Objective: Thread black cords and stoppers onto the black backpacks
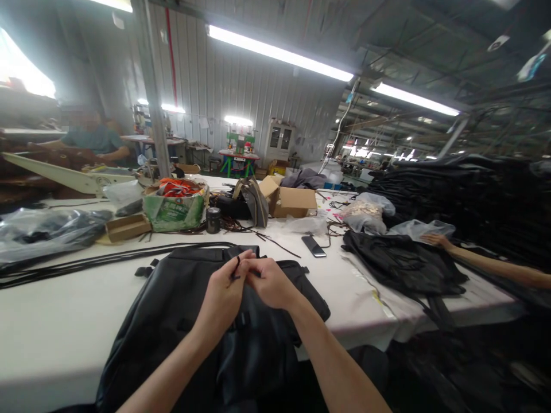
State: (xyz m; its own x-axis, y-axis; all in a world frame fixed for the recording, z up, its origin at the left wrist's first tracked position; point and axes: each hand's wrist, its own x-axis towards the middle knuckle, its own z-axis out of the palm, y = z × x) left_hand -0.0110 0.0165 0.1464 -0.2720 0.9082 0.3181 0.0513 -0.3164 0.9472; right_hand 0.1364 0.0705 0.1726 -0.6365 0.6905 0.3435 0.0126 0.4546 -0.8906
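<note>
A large black backpack (172,310) lies on the table in front of me, its near part reaching over the edge. Above it my two hands meet at the fingertips. My left hand (226,284) is closed, with a thin black cord (235,277) showing between its fingers. My right hand (273,282) pinches right against the left fingertips; whatever sits in that pinch is hidden by the fingers. Black buckles and straps show on the bag below my hands.
On the white table (64,321) stand a green bag (174,209), a dark jar (213,220), cardboard boxes (295,202) and a phone (314,246). At right, another person's hand (437,241) reaches near a second black bag (400,264). Black goods (465,201) are piled behind.
</note>
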